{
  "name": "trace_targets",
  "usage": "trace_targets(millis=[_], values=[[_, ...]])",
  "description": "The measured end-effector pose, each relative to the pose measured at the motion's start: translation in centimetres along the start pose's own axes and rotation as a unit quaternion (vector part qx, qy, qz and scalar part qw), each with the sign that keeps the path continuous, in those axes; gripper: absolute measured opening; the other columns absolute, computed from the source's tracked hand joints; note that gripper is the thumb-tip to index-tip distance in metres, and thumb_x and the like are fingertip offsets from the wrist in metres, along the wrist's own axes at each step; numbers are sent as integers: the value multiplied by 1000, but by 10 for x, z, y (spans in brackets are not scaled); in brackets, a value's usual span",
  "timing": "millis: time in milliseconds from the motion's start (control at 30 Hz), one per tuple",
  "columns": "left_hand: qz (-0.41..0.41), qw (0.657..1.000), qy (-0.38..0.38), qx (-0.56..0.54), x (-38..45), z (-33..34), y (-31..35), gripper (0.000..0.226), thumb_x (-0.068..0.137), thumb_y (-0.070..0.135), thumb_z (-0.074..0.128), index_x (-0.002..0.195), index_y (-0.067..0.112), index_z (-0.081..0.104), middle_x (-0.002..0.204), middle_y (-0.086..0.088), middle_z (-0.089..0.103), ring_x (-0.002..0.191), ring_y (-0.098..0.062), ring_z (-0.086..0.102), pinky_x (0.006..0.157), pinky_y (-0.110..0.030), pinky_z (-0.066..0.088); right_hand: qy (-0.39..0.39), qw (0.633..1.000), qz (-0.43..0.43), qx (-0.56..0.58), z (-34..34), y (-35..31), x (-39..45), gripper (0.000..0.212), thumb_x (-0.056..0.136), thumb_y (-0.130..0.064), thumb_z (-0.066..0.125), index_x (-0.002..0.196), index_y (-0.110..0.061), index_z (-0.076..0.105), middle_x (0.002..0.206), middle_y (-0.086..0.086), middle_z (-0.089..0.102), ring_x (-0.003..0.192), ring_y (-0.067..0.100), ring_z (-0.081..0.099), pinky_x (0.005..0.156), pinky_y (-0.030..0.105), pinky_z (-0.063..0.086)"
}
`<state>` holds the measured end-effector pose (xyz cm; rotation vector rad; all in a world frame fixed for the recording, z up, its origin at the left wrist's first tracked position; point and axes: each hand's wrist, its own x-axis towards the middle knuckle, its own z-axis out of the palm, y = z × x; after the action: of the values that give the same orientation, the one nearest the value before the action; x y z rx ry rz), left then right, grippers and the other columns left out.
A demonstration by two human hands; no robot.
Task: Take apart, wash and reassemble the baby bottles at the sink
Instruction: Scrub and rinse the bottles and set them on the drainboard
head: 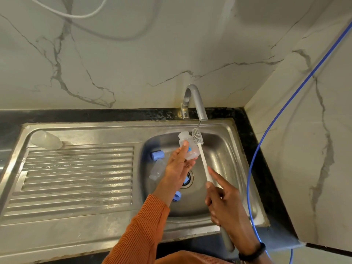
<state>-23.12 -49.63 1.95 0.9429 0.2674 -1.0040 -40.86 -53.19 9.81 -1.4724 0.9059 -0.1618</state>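
Blue caps in sink.

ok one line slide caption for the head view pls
Left hand holds a clear bottle part under the tap while the right hand grips the bottle brush.

Your left hand is raised, thumb and fingers pinching; your right hand is fisted, forefinger straight.
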Motion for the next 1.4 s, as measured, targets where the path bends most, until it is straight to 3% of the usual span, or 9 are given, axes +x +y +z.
trace_targets(millis=[133,400,500,567,667,767,900,1267,1400], values=[[32,999,-26,-26,2,-10,7,50,95,37,75,133,7,63,129,-14,71,121,-26,69,97,-35,58,-22,998,-28,-58,-2,10,-7,49,106,-34,54,144,-64,42,61,4,56,44,15,43,44,25,42],[-14,999,26,-45,10,-10,3,53,92,39,76,132,7,61,119,-18,75,110,-32,74,84,-36,63,115,992,15,-49,-28,11,23,32,106,-24,56,133,-41,55,68,7,62,46,13,48,40,27,42],[-32,999,32,-26,14,-3,5,51,91,41,77,128,9,63,117,-16,76,108,-32,74,83,-37,63,189,971,27,-140,-38,14,58,32,105,-30,56,137,-25,55,92,7,73,72,20,68,67,42,60],[-24,999,28,22,18,4,6,47,91,41,76,129,15,64,123,-13,73,113,-29,72,92,-39,60,228,950,20,-213,-45,21,88,35,104,-26,56,138,-18,55,116,10,72,99,28,70,87,37,55],[9,993,39,110,26,12,8,41,89,33,80,126,22,64,126,-8,70,116,-24,69,94,-37,58,246,921,-8,-303,-55,32,133,35,101,-14,59,136,-10,55,130,14,62,117,33,63,95,38,50],[74,972,66,211,36,10,5,43,83,25,86,119,27,63,120,0,71,111,-18,69,92,-34,59,267,877,0,-400,-69,45,165,29,98,-12,62,126,-7,56,121,21,56,110,37,60,95,47,53],[124,942,74,303,43,-1,5,46,78,31,89,111,43,60,112,15,71,100,-3,68,68,-13,51,304,848,20,-434,-92,56,179,22,95,-8,61,117,-5,58,118,25,54,107,42,58,93,55,52],[205,926,47,313,52,-3,-5,51,78,13,88,115,32,59,119,4,69,112,-23,66,92,-39,59,354,833,75,-419,-127,70,180,48,94,0,59,141,-5,52,131,30,53,124,48,51,102,65,44],[227,926,34,299,48,-1,-5,50,82,10,86,120,25,57,121,-1,67,113,-25,64,86,-25,58,303,822,28,-482,-122,75,177,53,93,-4,61,145,-11,49,139,27,45,127,49,46,107,63,39]])
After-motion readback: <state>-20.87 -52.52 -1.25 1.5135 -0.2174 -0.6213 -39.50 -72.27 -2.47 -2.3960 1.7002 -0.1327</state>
